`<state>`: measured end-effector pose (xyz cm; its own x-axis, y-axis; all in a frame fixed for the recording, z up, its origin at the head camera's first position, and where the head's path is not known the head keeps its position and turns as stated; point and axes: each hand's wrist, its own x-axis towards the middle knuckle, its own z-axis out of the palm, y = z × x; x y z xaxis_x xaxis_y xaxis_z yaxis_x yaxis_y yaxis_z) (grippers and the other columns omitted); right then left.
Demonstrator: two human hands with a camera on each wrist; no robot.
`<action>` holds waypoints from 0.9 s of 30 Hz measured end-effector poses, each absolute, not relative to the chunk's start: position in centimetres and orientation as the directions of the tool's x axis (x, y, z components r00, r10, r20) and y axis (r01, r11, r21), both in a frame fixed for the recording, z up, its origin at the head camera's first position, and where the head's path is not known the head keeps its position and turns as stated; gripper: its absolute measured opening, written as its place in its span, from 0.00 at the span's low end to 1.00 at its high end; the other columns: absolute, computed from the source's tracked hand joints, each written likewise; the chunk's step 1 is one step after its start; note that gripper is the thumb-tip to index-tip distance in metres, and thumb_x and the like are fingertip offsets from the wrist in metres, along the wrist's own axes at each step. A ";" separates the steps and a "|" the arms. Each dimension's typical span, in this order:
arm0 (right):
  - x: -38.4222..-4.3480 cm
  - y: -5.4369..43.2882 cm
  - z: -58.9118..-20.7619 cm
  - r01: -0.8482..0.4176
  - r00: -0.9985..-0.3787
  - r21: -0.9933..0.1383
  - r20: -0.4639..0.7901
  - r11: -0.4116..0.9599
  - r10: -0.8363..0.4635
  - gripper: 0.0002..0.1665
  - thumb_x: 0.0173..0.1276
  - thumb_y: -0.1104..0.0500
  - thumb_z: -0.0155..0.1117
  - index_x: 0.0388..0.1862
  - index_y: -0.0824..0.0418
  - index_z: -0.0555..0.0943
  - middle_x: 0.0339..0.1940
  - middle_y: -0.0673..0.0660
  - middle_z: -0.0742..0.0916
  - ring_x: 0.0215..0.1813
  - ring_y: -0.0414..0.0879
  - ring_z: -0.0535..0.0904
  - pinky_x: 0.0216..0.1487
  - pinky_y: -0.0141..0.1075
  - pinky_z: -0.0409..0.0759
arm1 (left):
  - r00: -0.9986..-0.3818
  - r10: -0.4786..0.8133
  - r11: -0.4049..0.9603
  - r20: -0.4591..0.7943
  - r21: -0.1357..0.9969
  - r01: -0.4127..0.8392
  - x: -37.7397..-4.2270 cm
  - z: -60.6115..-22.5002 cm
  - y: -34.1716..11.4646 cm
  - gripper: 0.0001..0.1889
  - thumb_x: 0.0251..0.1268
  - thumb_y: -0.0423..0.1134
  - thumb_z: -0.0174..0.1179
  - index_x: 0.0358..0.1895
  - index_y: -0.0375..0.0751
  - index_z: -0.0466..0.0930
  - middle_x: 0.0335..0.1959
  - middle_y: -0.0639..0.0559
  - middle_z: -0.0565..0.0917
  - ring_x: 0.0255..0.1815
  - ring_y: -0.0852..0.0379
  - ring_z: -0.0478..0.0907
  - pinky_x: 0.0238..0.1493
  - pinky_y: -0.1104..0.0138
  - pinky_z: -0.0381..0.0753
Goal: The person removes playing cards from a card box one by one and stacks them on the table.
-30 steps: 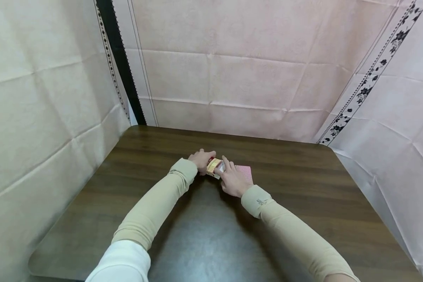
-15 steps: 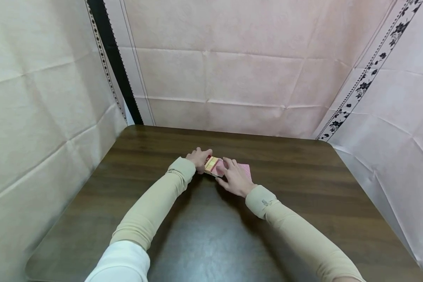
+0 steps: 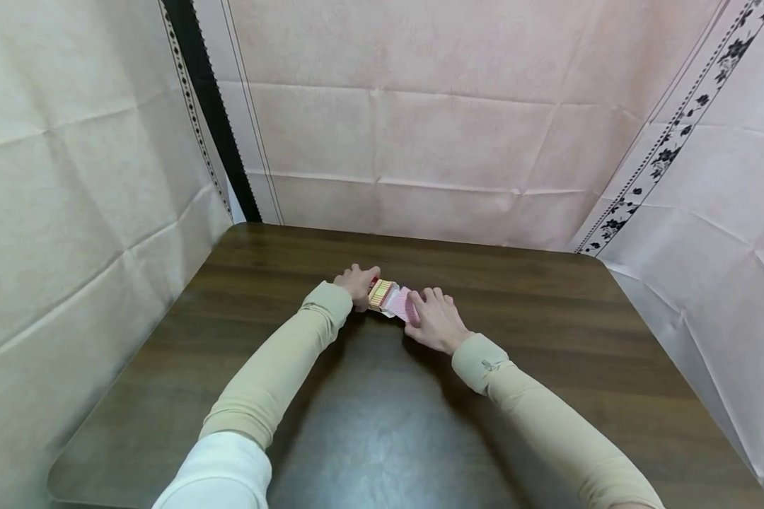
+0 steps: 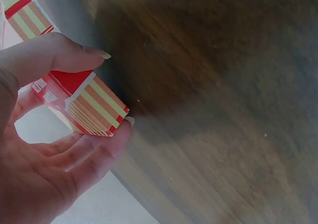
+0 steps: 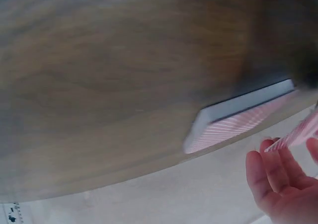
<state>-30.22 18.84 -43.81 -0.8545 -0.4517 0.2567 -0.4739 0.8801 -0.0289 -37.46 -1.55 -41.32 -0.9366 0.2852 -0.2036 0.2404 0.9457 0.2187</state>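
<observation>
A playing card box (image 3: 381,293), red with yellow stripes, lies tilted at the table's middle. My left hand (image 3: 356,284) grips its left end, thumb on one side and fingers on the other in the left wrist view, where the box (image 4: 99,105) shows its striped end. Pink-backed playing cards (image 3: 401,304) stick out of the box's right end. My right hand (image 3: 441,324) pinches them between thumb and fingers; how many is not visible. In the right wrist view a stack of pink-backed cards (image 5: 243,122) lies on the table near that hand, which hides it from the head view.
The brown wooden table (image 3: 331,438) has rounded corners. Pale cloth sheets hang behind it (image 3: 420,141) and along both sides. A black strip (image 3: 216,113) runs down at the back left corner.
My right hand has drawn back to the right, pulling the pink-backed cards partway from the box. The stack right of that hand is now covered in the head view. My left hand keeps its grip.
</observation>
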 end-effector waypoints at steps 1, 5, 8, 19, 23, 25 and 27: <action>-30.2 19.0 -43.9 -0.463 -0.863 -0.042 0.251 0.885 -0.439 0.33 0.58 0.46 0.63 0.60 0.58 0.71 0.47 0.62 0.78 0.51 0.56 0.71 0.49 0.49 0.73 | -0.936 0.284 0.946 -0.207 0.223 0.237 -37.4 -41.3 -1.7 0.36 0.40 0.27 0.68 0.56 0.52 0.65 0.52 0.38 0.68 0.48 0.43 0.70 0.42 0.54 0.73; -30.4 19.7 -44.3 -0.389 -0.893 -0.082 0.277 0.918 -0.354 0.30 0.61 0.45 0.61 0.57 0.60 0.70 0.43 0.63 0.77 0.48 0.57 0.71 0.46 0.48 0.72 | -0.934 0.279 0.946 -0.223 0.232 0.227 -37.4 -41.4 -2.1 0.37 0.41 0.28 0.69 0.58 0.53 0.64 0.55 0.37 0.67 0.49 0.42 0.69 0.45 0.53 0.72; -30.6 20.1 -44.4 -0.296 -0.919 -0.122 0.307 0.947 -0.248 0.26 0.62 0.45 0.60 0.50 0.63 0.70 0.40 0.65 0.76 0.44 0.60 0.73 0.42 0.50 0.73 | -0.932 0.279 0.945 -0.231 0.236 0.225 -37.6 -41.5 -2.2 0.37 0.43 0.29 0.69 0.59 0.53 0.63 0.56 0.38 0.67 0.51 0.43 0.68 0.48 0.53 0.72; -30.8 20.5 -44.6 -0.043 -0.983 -0.120 0.181 0.992 -0.021 0.30 0.62 0.42 0.56 0.49 0.67 0.73 0.43 0.70 0.79 0.48 0.64 0.75 0.44 0.57 0.74 | -0.935 0.274 0.944 -0.225 0.249 0.216 -37.3 -41.3 -2.0 0.37 0.41 0.29 0.69 0.58 0.53 0.64 0.53 0.39 0.67 0.49 0.44 0.68 0.47 0.53 0.72; -30.7 20.2 -44.8 -0.030 -0.989 -0.095 0.150 0.995 -0.015 0.33 0.63 0.40 0.56 0.52 0.66 0.73 0.45 0.70 0.79 0.49 0.64 0.75 0.45 0.57 0.74 | -0.938 0.271 0.945 -0.215 0.245 0.216 -37.2 -41.3 -1.9 0.37 0.40 0.28 0.70 0.57 0.52 0.65 0.53 0.40 0.68 0.50 0.44 0.68 0.48 0.53 0.72; -30.6 20.1 -44.9 -0.029 -0.989 -0.085 0.145 0.996 -0.017 0.34 0.64 0.38 0.56 0.52 0.66 0.73 0.45 0.70 0.80 0.50 0.64 0.75 0.46 0.57 0.74 | -0.937 0.275 0.945 -0.213 0.242 0.222 -37.2 -41.3 -1.9 0.38 0.39 0.28 0.70 0.58 0.52 0.65 0.53 0.39 0.68 0.50 0.43 0.69 0.48 0.53 0.73; -30.5 19.9 -45.0 -0.033 -0.990 -0.077 0.140 0.996 -0.022 0.34 0.64 0.37 0.55 0.52 0.66 0.74 0.46 0.70 0.80 0.50 0.64 0.75 0.47 0.57 0.74 | -0.936 0.278 0.944 -0.217 0.240 0.224 -37.1 -41.3 -1.9 0.38 0.40 0.28 0.70 0.59 0.51 0.65 0.53 0.39 0.68 0.50 0.43 0.69 0.48 0.53 0.73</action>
